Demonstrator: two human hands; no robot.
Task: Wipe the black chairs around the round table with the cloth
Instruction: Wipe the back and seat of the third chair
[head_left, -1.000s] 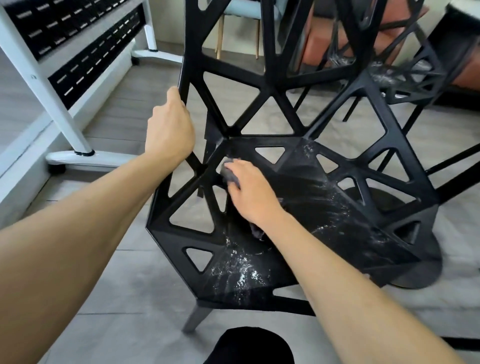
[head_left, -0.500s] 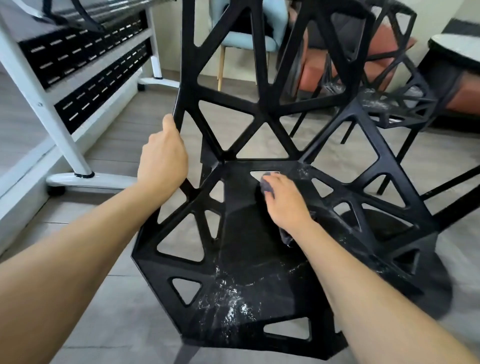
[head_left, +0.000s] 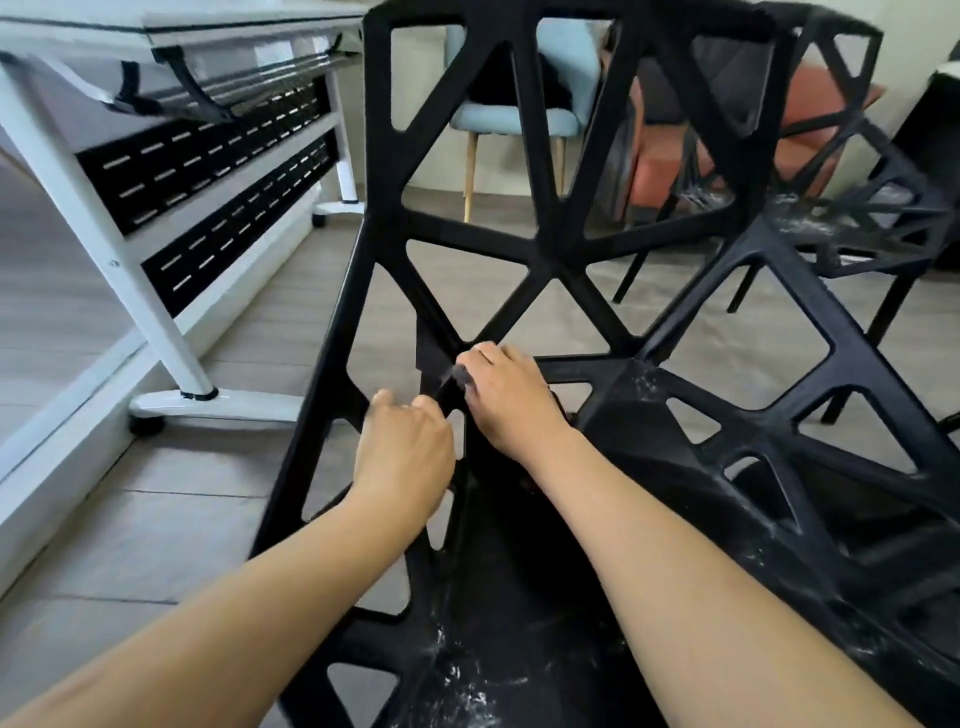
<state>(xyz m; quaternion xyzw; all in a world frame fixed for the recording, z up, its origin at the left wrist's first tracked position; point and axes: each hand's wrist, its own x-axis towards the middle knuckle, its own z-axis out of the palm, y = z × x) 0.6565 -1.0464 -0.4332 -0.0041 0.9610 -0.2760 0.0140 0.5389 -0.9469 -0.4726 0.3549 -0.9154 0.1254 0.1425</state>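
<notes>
Pressing the cloth (head_left: 460, 375) into the rear corner of the black chair (head_left: 545, 244), my right hand (head_left: 511, 402) curls round it where seat meets backrest; only a dark edge of cloth shows past my fingers. My left hand (head_left: 402, 457) sits just beside, fingers curled at a side strut; I cannot tell whether it grips. White residue (head_left: 467, 686) streaks the near seat. A second black chair (head_left: 878, 218), also dusty, stands far right; a white desk (head_left: 171, 67) stands left. To wipe well, I judge: work each strut joint, then drag outward across the residue, bracing the frame.
</notes>
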